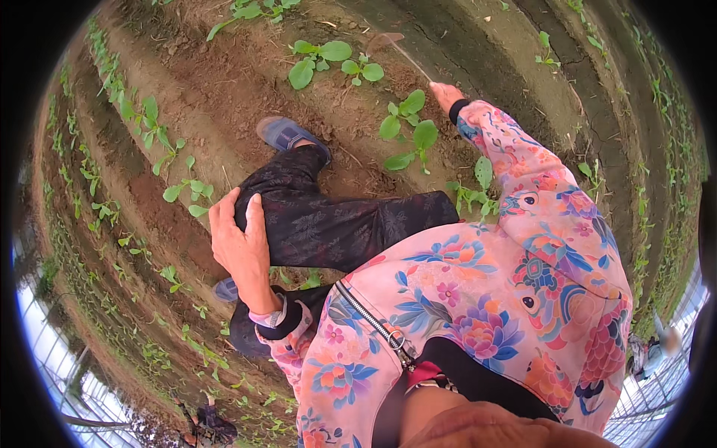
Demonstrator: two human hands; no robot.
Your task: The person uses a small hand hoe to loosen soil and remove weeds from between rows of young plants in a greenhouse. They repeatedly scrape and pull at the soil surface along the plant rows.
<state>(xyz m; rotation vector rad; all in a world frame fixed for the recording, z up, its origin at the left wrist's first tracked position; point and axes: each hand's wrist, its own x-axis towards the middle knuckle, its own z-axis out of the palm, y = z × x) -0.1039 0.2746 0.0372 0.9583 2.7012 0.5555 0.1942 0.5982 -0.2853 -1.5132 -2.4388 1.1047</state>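
My right hand (445, 95) is closed around the handle end of a thin-shafted hand hoe (411, 60), stretched out over the soil at the upper middle. The tool's head, blurred, is at the soil beside a small leafy seedling (363, 70). Larger broad-leaved seedlings (411, 134) grow nearer my sleeve, in the same row. My left hand (241, 243) rests on the knee of my dark patterned trousers (330, 227), thumb and fingers apart, holding nothing.
Ridged soil rows with seedlings (190, 190) run on both sides. My blue shoe (291, 134) stands in the furrow between rows. Another person (658, 353) is at the far right edge, and a dark-clothed figure (215, 423) is at the bottom left. Greenhouse framing shows at the rim.
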